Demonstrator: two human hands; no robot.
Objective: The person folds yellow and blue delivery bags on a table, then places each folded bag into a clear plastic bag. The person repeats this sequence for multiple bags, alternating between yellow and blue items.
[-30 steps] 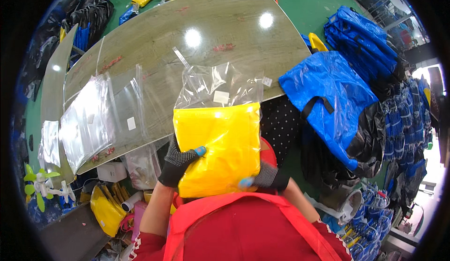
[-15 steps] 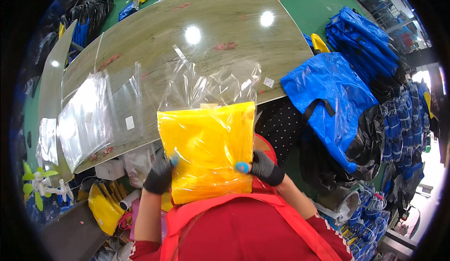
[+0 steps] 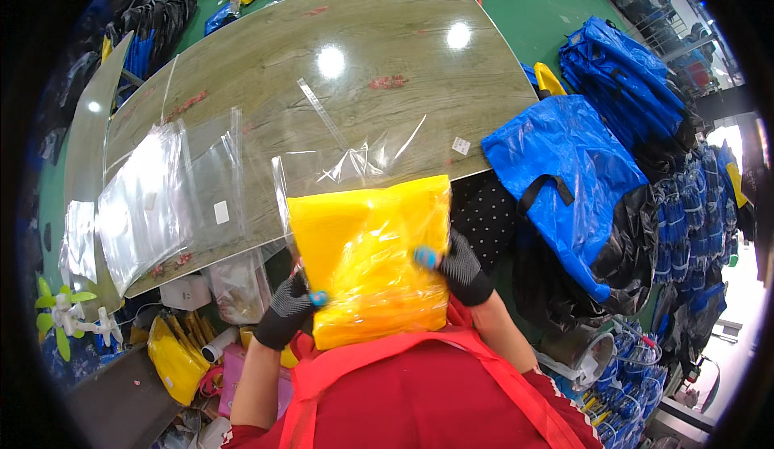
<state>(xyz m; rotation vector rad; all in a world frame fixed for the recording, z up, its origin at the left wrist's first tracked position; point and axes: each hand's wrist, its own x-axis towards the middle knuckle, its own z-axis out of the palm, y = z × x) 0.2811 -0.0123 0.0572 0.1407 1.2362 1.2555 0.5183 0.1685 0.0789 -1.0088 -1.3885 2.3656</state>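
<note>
In front of my chest is a folded yellow item [image 3: 367, 255] with a smooth sheen, inside a clear plastic bag [image 3: 363, 163]. The loose open end of the bag reaches over the table's near edge. My left hand [image 3: 292, 308], in a black and grey glove with a blue thumb covering, grips the lower left edge. On the right edge, my right hand [image 3: 463, 268] holds on in a matching glove, its blue-covered thumb lying on the front. The fingers of both hands are partly hidden behind the package.
Flat clear plastic bags [image 3: 153, 207] lie on the left of the wood-patterned table [image 3: 387, 46]. A small white label [image 3: 460, 145] is near its right edge. Blue and black bags [image 3: 576, 183] are heaped at the right. A green-bladed fan [image 3: 63, 316] stands at lower left.
The package has shifted slightly right, and its loose plastic end lies flatter. My left hand has moved lower and right; my right hand sits a little higher on the edge.
</note>
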